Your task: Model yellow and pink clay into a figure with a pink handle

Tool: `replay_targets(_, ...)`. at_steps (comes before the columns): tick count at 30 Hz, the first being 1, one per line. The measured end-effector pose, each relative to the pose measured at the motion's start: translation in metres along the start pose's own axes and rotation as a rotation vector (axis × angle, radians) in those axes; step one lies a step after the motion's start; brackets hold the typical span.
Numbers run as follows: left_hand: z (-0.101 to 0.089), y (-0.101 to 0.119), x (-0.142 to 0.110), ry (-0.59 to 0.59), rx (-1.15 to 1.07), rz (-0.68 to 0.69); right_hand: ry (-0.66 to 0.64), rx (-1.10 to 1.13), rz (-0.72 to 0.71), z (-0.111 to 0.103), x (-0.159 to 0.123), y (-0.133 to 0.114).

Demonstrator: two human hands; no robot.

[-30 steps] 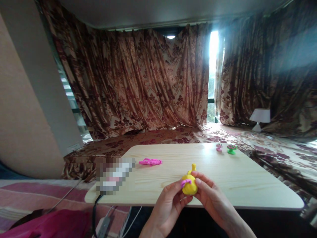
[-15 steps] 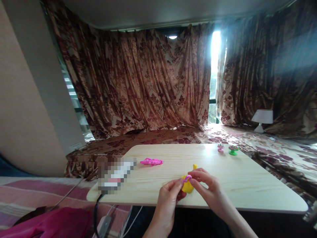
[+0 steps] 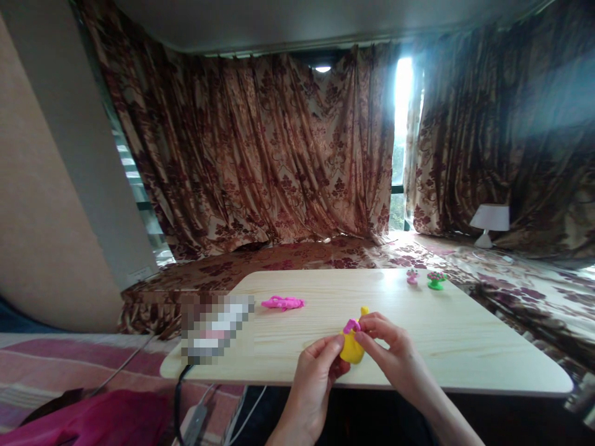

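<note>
Just over the table's near edge, my left hand is closed, its thumb and fingers gripping a rounded yellow clay figure by the left side. A narrow yellow neck-like part sticks up at the figure's far right. Across the upper part of the yellow body lies a small bent pink clay strip. The thumb and forefinger of my right hand pinch at the strip's right end, against the yellow body. My fingers hide the figure's underside and right edge.
On the pale wooden table lies a bright pink clay lump. A small pink clay piece and a green one with dots stand at the far right. A blurred-out object with a black cable occupies the left end.
The pink strip now stands out more between my fingertips, and my right fingers sit slightly farther right on it. Both hands stay on the yellow figure. The view has shifted slightly.
</note>
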State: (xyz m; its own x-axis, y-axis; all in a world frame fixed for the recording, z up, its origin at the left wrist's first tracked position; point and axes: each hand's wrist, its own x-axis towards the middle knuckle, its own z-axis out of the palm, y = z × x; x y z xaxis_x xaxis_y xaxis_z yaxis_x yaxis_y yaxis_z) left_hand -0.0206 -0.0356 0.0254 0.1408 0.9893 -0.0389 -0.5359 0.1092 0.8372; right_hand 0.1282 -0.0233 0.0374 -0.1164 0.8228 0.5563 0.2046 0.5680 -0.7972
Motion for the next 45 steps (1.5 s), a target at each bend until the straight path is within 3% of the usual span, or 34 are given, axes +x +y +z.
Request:
replay_targets(7, -0.005, 0.001, 0.004, 0.024, -0.209, -0.153, 0.026, -0.021, 0.001, -0.003, -0.015, -0.003)
replay_targets(14, 0.003, 0.005, -0.002, -0.014, -0.269, -0.248, 0.156, -0.354, -0.283, 0.001, -0.027, -0.002)
replay_targets(17, 0.009, 0.004, -0.005, 0.001, -0.159, -0.142, 0.233, -0.333, -0.304, 0.005, -0.021, 0.0)
replay_targets(22, 0.015, 0.006, -0.012, 0.1, 0.129, 0.251, 0.359, -0.272, -0.289, 0.008, -0.014, -0.006)
replay_targets(27, 0.021, 0.012, -0.018, 0.204, 0.699, 0.683, 0.34, -0.217, -0.264, 0.014, -0.015, -0.01)
replay_targets(39, 0.025, 0.019, -0.018, 0.244, 0.831, 0.718, 0.278, -0.186, -0.23, 0.016, -0.011, -0.02)
replay_targets(45, 0.021, 0.016, -0.019, 0.244, 0.892, 0.81, 0.3, -0.209, -0.273, 0.016, -0.013, -0.016)
